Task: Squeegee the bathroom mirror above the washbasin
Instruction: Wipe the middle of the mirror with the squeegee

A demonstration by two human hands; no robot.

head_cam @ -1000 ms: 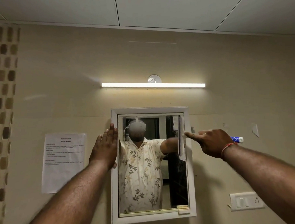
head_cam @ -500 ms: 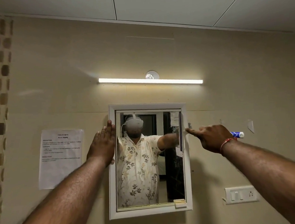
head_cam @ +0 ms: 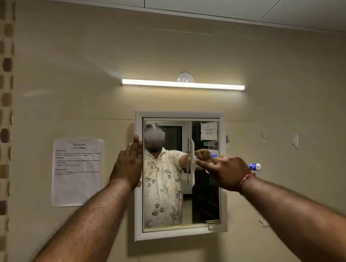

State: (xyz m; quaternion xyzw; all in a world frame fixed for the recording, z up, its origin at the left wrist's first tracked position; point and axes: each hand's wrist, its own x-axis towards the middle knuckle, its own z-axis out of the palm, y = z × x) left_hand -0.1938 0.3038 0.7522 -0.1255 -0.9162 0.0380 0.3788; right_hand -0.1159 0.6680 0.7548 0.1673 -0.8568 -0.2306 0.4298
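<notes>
A white-framed mirror [head_cam: 206, 200] hangs on the beige wall under a lit tube light. My right hand [head_cam: 227, 173] grips a squeegee [head_cam: 192, 159] whose white blade stands upright against the glass near the middle right; its blue and white handle end [head_cam: 254, 166] sticks out behind my wrist. The forefinger stretches along the squeegee's neck. My left hand [head_cam: 129, 165] lies flat, fingers together, on the mirror's left frame edge. The glass reflects a person in a floral shirt.
A printed paper sheet [head_cam: 77, 171] is taped to the wall left of the mirror. The tube light [head_cam: 183, 84] runs above the frame. Brown mosaic tiles [head_cam: 1, 118] line the far left. The washbasin is out of view below.
The squeegee blade has slid left from the mirror's right edge toward the middle of the glass. My left hand stays flat on the left frame. The view has shifted right and down.
</notes>
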